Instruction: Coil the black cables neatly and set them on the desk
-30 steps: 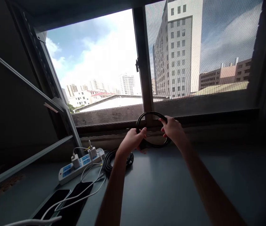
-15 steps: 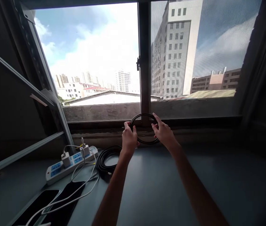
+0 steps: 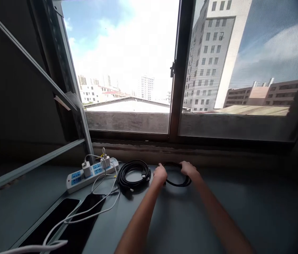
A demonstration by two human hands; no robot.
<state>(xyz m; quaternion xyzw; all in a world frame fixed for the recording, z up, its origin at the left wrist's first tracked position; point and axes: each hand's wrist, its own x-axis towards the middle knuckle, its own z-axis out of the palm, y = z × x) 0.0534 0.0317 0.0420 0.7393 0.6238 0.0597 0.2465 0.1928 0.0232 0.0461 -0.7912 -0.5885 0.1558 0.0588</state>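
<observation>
A black cable coiled into a ring [image 3: 178,185] is down at the grey tabletop, near its back edge. My left hand [image 3: 160,173] grips the ring's left side, fingers closed and partly hidden behind the back of the hand. On the opposite side, my right hand [image 3: 190,170] is closed around the upper right of the same coil. Left of my left hand lies a larger, thicker coil of black cable [image 3: 122,176], with its plug ends showing on top.
A white power strip [image 3: 72,185] with two plugged-in chargers stands at the back left. White charging cables [image 3: 112,208] trail over two dark flat devices [image 3: 79,225]. A metal frame [image 3: 88,137] rises at the left, and a window [image 3: 128,134] lies behind the table.
Both hands have lowered the ring of black cable from in front of the window sill to the tabletop. The camera view has turned slightly left, uncovering the larger coil.
</observation>
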